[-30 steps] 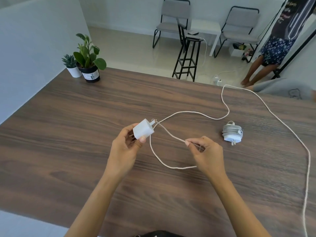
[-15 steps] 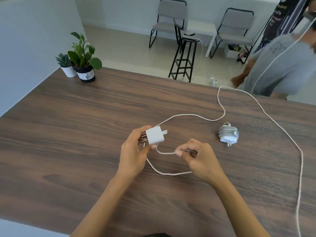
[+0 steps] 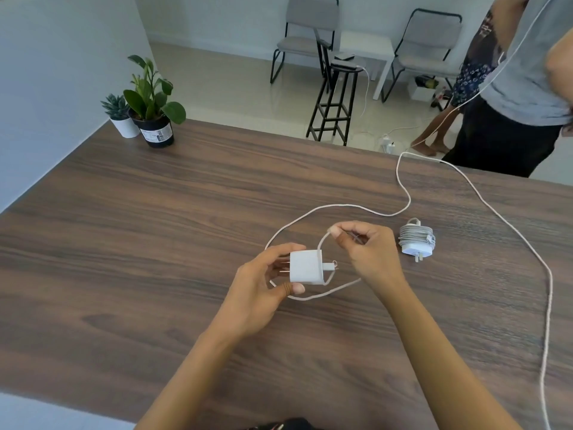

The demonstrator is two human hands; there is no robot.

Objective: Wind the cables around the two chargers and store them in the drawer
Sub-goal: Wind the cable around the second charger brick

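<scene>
- Left hand and right hand are bare, with no rings or watch.
- Both forearms are uncovered, no sleeves showing.
- Fingernails are short and unpainted.

Dark wood-grain table with matt finish, smooth white plastic charger, white braided-looking cable, glossy pale floor tiles, black metal stool

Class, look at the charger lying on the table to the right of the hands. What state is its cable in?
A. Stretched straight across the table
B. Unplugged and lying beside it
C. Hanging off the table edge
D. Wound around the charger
D: the charger on the table has its cable coiled tightly round its body, prongs pointing toward the camera.
</scene>
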